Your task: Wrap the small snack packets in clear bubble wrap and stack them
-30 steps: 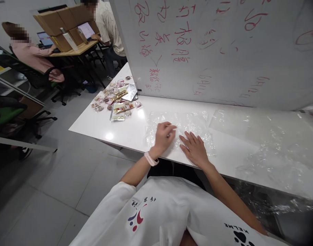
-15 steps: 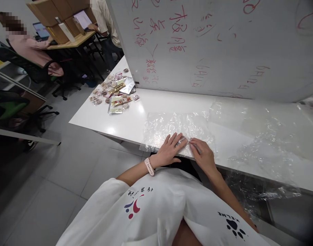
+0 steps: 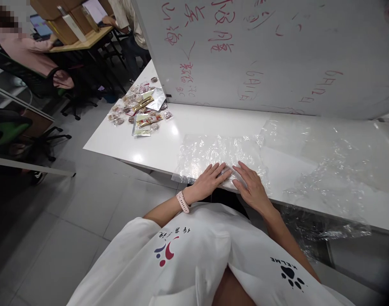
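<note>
A crinkled sheet of clear plastic film (image 3: 210, 148) lies on the white table at its front edge. My left hand (image 3: 210, 180) rests on the film with fingers outstretched. Close by on the right, my right hand (image 3: 250, 185) touches the film, its fingers spread and thumb apart. A small packet-like thing, partly covered by my left fingers, shows between the hands; its kind cannot be made out.
More clear plastic film (image 3: 331, 182) spreads over the table's right side and hangs past the front edge. Small wrapped packets (image 3: 143, 108) lie heaped at the left end. A whiteboard (image 3: 277, 63) stands along the back. Two people sit at a wooden desk (image 3: 95, 38) at upper left.
My right hand's fingers have gone from bunched near the left fingertips to spread out over the film. My left hand stays in nearly the same place. The view has shifted slightly.
</note>
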A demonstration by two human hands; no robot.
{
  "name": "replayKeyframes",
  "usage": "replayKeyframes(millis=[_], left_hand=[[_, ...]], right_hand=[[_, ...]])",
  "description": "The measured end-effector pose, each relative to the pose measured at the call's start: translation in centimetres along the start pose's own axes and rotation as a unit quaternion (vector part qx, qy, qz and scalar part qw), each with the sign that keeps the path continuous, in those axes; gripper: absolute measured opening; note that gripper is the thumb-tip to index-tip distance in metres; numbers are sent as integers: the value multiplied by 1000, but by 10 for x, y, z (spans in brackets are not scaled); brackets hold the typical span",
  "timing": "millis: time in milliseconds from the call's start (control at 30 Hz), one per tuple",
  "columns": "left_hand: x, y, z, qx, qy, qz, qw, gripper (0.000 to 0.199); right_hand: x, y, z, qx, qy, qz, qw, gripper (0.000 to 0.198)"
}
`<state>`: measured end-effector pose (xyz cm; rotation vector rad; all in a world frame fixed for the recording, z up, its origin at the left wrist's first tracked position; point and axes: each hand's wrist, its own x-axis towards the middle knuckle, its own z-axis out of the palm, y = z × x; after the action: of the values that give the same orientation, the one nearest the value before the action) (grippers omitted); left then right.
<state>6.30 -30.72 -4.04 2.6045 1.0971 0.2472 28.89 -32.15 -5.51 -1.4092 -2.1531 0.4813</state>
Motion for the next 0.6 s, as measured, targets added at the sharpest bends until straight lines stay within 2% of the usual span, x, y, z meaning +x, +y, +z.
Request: replayKeyframes(millis=[133,267,333,433,533,600], left_hand=[[8,-4,-18,-10,-27,-2,1000,56],[39,-26,-55,-62,-126,12,990,45],[61,-40,-75,-112,-187,34,975,39],[95,-60,-98,-204,-282,63,935,37],[120,-75,-109,-254,-350,41,901,39],[130,-82,-109,-260,-359,7,896,37]], right_hand=[[3,-7,-3,-4,-39,-20,999,56],[11,-10,-16,-4,-94,-36,995,76],[18,-7,-29,-7,-111,-43,993,68],[33,4,-52,-40,-102,-21,994,48],[49,22,-75,-101,-70,18,992,47],[56,32,-87,-121,-46,33,991,48]])
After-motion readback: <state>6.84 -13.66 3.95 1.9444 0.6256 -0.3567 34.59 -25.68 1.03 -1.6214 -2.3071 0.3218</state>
